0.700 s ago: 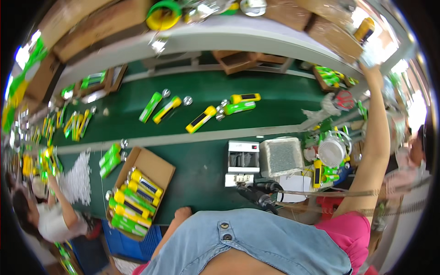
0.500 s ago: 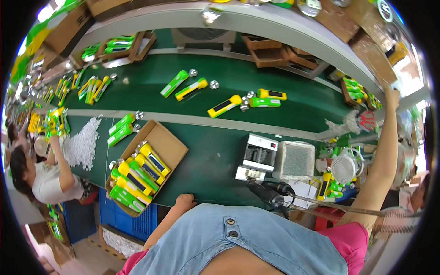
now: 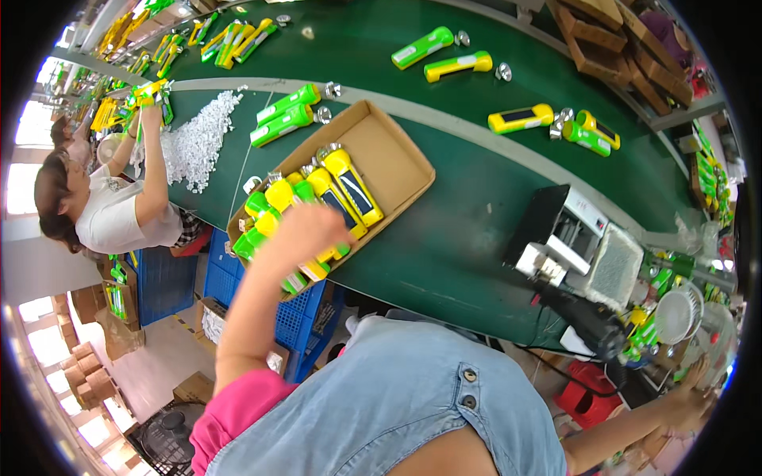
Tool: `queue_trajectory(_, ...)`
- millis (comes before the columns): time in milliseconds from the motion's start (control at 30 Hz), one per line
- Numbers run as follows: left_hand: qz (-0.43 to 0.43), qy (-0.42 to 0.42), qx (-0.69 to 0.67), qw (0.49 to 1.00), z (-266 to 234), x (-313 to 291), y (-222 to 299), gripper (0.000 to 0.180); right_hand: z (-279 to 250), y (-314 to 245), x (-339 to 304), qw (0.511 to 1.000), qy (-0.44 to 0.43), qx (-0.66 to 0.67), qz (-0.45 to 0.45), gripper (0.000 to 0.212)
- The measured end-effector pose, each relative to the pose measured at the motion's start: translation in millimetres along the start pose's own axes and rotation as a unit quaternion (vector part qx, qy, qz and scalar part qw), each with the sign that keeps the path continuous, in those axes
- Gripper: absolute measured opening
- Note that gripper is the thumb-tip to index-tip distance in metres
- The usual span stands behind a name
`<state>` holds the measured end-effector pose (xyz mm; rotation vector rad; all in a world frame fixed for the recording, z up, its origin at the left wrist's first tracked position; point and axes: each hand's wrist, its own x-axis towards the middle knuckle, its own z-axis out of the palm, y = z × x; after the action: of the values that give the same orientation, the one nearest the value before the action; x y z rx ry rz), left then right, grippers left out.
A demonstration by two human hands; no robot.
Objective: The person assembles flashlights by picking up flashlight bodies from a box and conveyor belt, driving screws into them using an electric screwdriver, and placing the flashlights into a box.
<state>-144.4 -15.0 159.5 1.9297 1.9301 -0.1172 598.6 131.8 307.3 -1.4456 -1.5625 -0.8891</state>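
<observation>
My left hand (image 3: 313, 230) is over the open cardboard box (image 3: 397, 155), on the near rows of yellow and green flashlights (image 3: 349, 186) inside it. Its fingers point down among the flashlights and blur, so a grip cannot be made out. The flashlights have dark panels on their sides, and some shiny reflector heads stick out at their far ends. Out at the lower right edge, my right hand (image 3: 689, 401) is raised away from the bench, past a white round fan-like part (image 3: 677, 313). Motion smears its fingers, and nothing clear shows in it.
Two green flashlights (image 3: 284, 115) lie beyond the box, with more on the green belt (image 3: 373, 47). A small black-and-white machine (image 3: 575, 226) and a foam-edged tray (image 3: 615, 266) stand on the right. At left, a co-worker (image 3: 119, 206) works beside heaped white pieces (image 3: 198, 147).
The view has swung left. My left hand went from the bench edge onto the flashlights in the box. My right arm came down from the upper shelf post to the lower right.
</observation>
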Motion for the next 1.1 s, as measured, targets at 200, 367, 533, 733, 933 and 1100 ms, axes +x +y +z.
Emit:
queue_trajectory(200,0.203,-0.037,0.133,0.969,28.3,73.3,-52.3,0.026,-61.2,-315.3,-219.6,0.842,-0.018,0.526,0.119,0.024)
queue_trajectory(367,0.258,-0.146,0.292,0.909,88.6,113.4,-61.9,0.044,11.6,-380.9,-321.2,0.793,-0.150,0.567,0.167,0.032)
queue_trajectory(533,0.190,-0.181,0.274,0.925,82.0,111.7,-45.5,0.051,35.7,-358.8,-356.8,0.824,-0.059,0.509,0.241,0.034)
queue_trajectory(733,0.244,0.040,0.098,0.964,44.5,105.4,-54.5,0.048,48.5,-336.4,-365.8,0.790,-0.098,0.496,0.348,0.042)
queue_trajectory(933,0.230,0.360,0.084,0.900,9.9,31.7,66.9,0.044,53.3,-324.7,-346.1,0.852,-0.054,0.430,0.294,0.061)
queue_trajectory(1100,0.316,0.464,0.071,0.825,72.5,-4.5,146.1,0.052,66.0,-317.4,-331.8,0.866,-0.056,0.428,0.254,0.077)
